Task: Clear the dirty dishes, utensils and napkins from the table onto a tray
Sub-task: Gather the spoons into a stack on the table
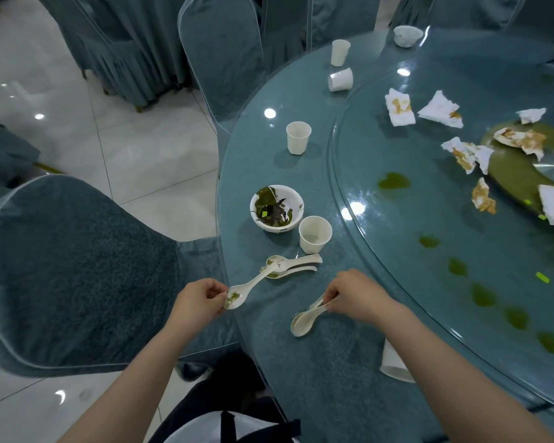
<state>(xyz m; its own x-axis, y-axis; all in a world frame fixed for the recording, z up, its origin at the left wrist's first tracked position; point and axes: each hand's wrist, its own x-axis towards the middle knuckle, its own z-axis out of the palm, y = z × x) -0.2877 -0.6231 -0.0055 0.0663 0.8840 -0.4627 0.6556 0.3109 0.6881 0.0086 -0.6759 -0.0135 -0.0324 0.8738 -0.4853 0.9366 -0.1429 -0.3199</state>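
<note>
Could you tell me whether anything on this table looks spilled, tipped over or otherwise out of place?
Yes. One paper cup lies on its side near the far edge, green sauce blotches trail across the glass turntable, and stained napkins are strewn over it.

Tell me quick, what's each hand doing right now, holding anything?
Left hand: closed on the bowl end of a dirty white spoon.
Right hand: closed on the handles of stacked white spoons.
</note>
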